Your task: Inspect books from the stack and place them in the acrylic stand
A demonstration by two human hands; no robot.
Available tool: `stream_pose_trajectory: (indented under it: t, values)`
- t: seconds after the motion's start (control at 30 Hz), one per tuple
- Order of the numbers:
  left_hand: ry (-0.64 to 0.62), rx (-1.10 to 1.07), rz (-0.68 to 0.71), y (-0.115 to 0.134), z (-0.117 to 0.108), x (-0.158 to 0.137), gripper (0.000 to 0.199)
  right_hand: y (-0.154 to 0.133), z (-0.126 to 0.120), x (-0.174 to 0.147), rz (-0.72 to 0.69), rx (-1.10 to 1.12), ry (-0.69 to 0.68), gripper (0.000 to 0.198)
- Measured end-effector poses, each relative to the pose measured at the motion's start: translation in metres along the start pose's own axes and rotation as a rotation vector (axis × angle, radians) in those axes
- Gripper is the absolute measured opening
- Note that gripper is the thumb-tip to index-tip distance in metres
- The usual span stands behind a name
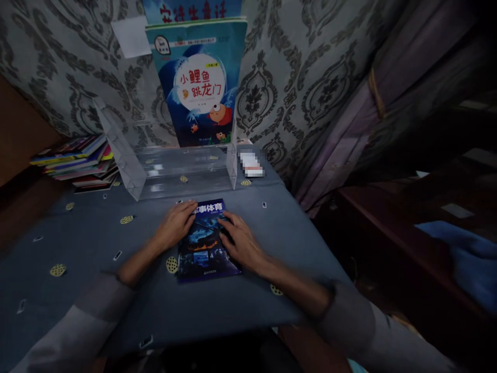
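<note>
A dark blue book (207, 241) with white Chinese lettering and a glowing cover picture lies flat on the cloth-covered table (147, 300). My left hand (175, 225) rests on its upper left edge, the fingers stretched out and covering part of the title. On the right side my right hand (244, 243) touches the cover with its fingers apart. Behind the book stands a clear plastic book rack (180, 186). A blue-green picture book (202, 88) with an orange fish leans upright in it, with another blue book (194, 11) partly hidden behind.
Several books and magazines (83, 160) are stacked at the table's left rear. A small blurred-out item (251, 163) is right of the rack. Patterned wallpaper (295, 83) rises behind, and a purple curtain (345, 129) hangs at the right. Blue cloth (464, 248) lies farther right.
</note>
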State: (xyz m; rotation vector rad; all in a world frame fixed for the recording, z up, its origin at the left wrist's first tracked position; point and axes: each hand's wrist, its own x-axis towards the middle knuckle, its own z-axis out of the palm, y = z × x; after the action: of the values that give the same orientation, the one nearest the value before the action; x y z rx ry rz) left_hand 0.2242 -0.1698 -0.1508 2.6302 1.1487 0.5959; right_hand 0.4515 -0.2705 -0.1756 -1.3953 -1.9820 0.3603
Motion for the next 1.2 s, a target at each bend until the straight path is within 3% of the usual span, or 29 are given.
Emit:
stream_pose_trajectory:
  t: [0.5, 0.7, 0.97, 1.2]
  values:
    - [-0.137, -0.139, 0.179, 0.027, 0.029, 0.059, 0.042, 0.002, -0.002, 0.005, -0.001, 0.021, -0.019, 0.042]
    - [-0.155, -0.155, 0.212, 0.025, 0.029, 0.058, 0.044, 0.014, -0.005, 0.021, -0.016, 0.073, -0.032, 0.046]
    - [-0.170, -0.196, 0.211, 0.024, 0.028, 0.054, 0.045, 0.011, -0.005, 0.012, -0.018, 0.034, -0.057, 0.047]
    - [-0.112, -0.396, 0.144, 0.015, 0.033, 0.058, 0.056, 0.026, -0.003, 0.045, -0.008, 0.022, -0.081, 0.044]
